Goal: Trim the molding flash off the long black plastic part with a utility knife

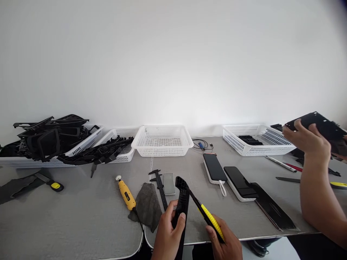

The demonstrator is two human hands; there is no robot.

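My left hand point(170, 231) is closed round a long black plastic part point(182, 206), held upright over the table's front edge. In my right hand point(223, 238) is a yellow and black utility knife point(211, 221). Its tip touches or nearly touches the upper end of the part; I cannot tell which. Just beyond my left hand lie a black caliper point(160, 187) and a small grey block point(169, 183). A dark grey cloth point(148, 206) and a yellow rotary tool point(127, 194) with a white tip rest to the left.
An empty-looking white basket point(164, 150) stands at the back, with baskets of black parts point(51, 137) leftward. Another basket point(244, 148) is at back right. Two phone-like devices point(214, 167) lie right of centre. A co-worker's arm point(316, 180) lifts a black panel point(320, 124) at far right.
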